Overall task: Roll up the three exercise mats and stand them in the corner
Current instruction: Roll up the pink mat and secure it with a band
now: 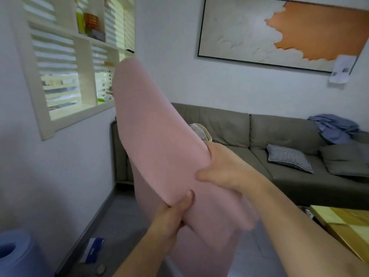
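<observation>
Nearest: both forearms rise from the bottom edge; left hand point(173, 214) pinches the near lower edge of the pink exercise mat point(157, 140), right hand point(221, 172) grips its right side, thumb across the face, fingers hidden behind, the mat held up in the air and tilted left, lower part blurred. Low left against the wall a rolled blue mat point(14, 254) stands upright, cut off by the frame; wooden table point(343, 222) corner low right, grey floor point(117, 220) between. Far: grey sofa point(279, 140) with checked cushion point(289, 160) and blue cloth point(335, 126), framed painting point(279, 29) above, wall shelf point(75, 62) left.
</observation>
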A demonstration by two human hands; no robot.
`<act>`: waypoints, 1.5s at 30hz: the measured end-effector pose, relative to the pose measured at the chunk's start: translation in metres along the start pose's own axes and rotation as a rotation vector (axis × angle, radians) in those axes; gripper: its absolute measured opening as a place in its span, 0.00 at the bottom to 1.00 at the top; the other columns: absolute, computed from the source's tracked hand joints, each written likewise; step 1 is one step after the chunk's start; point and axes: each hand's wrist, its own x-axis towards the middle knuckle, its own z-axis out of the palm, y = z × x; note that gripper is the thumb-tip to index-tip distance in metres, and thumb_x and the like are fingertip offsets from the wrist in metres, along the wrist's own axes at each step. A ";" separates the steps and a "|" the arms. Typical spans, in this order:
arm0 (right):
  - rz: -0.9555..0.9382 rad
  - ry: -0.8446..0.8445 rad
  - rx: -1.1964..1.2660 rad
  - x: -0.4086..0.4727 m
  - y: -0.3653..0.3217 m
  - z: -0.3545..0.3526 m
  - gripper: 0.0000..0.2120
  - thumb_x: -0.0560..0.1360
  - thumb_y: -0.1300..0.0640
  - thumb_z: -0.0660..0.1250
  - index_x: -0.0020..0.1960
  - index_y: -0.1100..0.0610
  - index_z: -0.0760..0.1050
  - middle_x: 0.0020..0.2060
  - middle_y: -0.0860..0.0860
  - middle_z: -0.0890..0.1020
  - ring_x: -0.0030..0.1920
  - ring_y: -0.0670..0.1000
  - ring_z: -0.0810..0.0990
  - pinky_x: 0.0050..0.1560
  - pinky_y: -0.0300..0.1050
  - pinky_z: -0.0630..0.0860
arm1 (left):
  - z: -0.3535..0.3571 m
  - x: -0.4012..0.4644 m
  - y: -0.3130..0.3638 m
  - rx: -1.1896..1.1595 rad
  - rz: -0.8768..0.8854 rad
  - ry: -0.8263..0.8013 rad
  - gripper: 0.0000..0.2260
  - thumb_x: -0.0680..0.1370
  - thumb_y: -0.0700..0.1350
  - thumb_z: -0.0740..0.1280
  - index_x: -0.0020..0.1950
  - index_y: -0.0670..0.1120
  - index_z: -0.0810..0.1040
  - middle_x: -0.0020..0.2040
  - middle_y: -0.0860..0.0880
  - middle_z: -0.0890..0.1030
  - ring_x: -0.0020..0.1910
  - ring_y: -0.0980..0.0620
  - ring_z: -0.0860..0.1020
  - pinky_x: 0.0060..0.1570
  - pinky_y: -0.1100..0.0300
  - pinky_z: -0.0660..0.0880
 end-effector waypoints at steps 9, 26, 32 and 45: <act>-0.321 0.333 -0.813 -0.091 0.037 0.068 0.39 0.49 0.62 0.78 0.58 0.49 0.70 0.38 0.45 0.78 0.33 0.54 0.79 0.30 0.44 0.59 | -0.036 -0.054 0.072 1.327 -0.006 -0.230 0.13 0.77 0.56 0.72 0.55 0.48 0.82 0.49 0.49 0.87 0.48 0.53 0.85 0.57 0.50 0.81; -0.052 -0.300 -0.684 -0.249 0.129 0.192 0.30 0.64 0.49 0.71 0.65 0.50 0.69 0.60 0.49 0.71 0.60 0.56 0.74 0.64 0.50 0.73 | -0.158 -0.141 -0.019 2.024 -0.221 -0.421 0.47 0.54 0.75 0.75 0.70 0.60 0.71 0.64 0.56 0.78 0.60 0.50 0.78 0.62 0.51 0.76; 0.134 -0.318 -0.364 -0.194 0.091 0.166 0.40 0.74 0.24 0.60 0.78 0.47 0.67 0.69 0.45 0.70 0.73 0.50 0.65 0.73 0.50 0.67 | -0.134 -0.146 -0.006 2.084 -0.035 -0.461 0.34 0.56 0.69 0.79 0.57 0.58 0.75 0.52 0.56 0.82 0.48 0.51 0.80 0.52 0.52 0.80; 0.115 -0.599 -0.488 -0.220 0.057 0.183 0.35 0.61 0.29 0.78 0.58 0.48 0.74 0.56 0.48 0.81 0.54 0.56 0.79 0.55 0.51 0.79 | -0.151 -0.176 -0.011 1.843 -0.410 -0.608 0.41 0.62 0.73 0.77 0.71 0.63 0.67 0.65 0.59 0.70 0.64 0.52 0.71 0.67 0.50 0.71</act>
